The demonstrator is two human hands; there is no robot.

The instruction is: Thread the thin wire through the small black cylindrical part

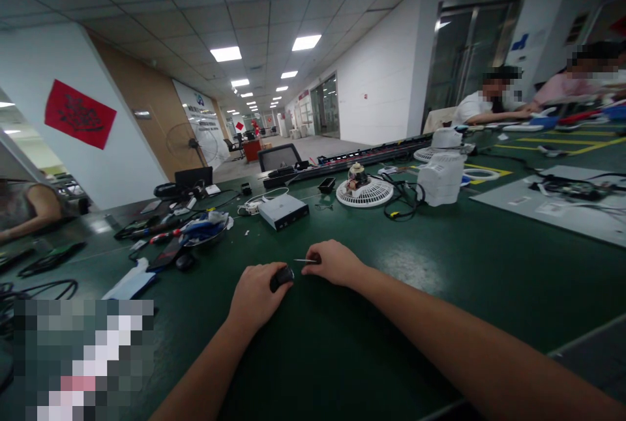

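My left hand [257, 297] rests on the green table [440, 264], its fingers closed round a small black object [282, 277]. Just to its right, my right hand [332, 262] is closed in a pinch on a thin metal tool [304, 261] whose tip points left, just above the black object. Both forearms reach in from the bottom of the head view.
A grey box [283, 210], a white fan grille with a motor [364, 191] and a white fan body [440, 176] lie beyond my hands. Tools, cables and a blue-white cloth [203, 225] clutter the left. Other people sit at the far right and left edges.
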